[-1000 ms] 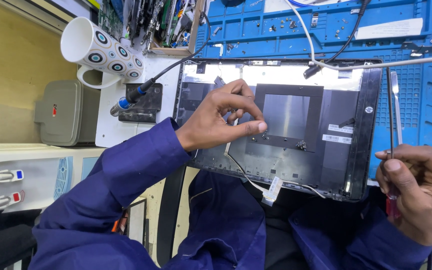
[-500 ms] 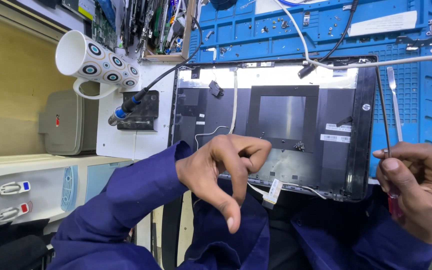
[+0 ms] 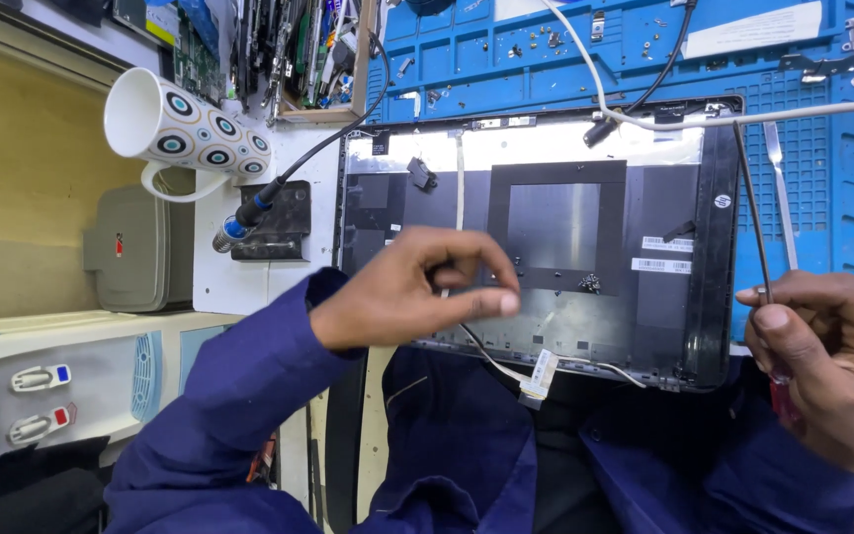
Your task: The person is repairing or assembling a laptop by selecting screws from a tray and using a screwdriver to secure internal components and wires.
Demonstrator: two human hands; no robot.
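L hand [image 3: 417, 292] has come up off the black laptop lid shell [image 3: 536, 237]; 1 s ago its fingers pressed on the panel's middle, 0.5 s ago it was lifting w/ something small pinched. Now it hovers over the shell's near-left part, thumb & forefinger closed on a tiny pale bit, too small to tell what it is. Judging by that, 1 small part has been picked off the inside of the lid, so the stripping of the shell looks to be moving along.

R hand [image 3: 827, 361] hasn't moved much: fingers wrapped round a red-handled screwdriver [image 3: 758, 252], thin shaft pointing far, just beside the shell's right edge.

The shell lies flat, inner side up, centre of the surface, near edge over the lap. A thin white ribbon cable w/ a flat connector [image 3: 536, 376] hangs off its near edge. A small dark cluster, maybe screws, sits near the panel's middle.

Surface: blue repair mat w/ moulded trays [image 3: 506, 49] far & right, white cable [image 3: 743, 117] across the shell's far edge, black cable to a blue-tipped plug [image 3: 244, 213] at left. White mug w/ blue-green ring pattern [image 3: 185, 129] on its side far left; grey plastic box [image 3: 130, 247] beyond it; white water dispenser w/ 2 taps [image 3: 42, 396] near left
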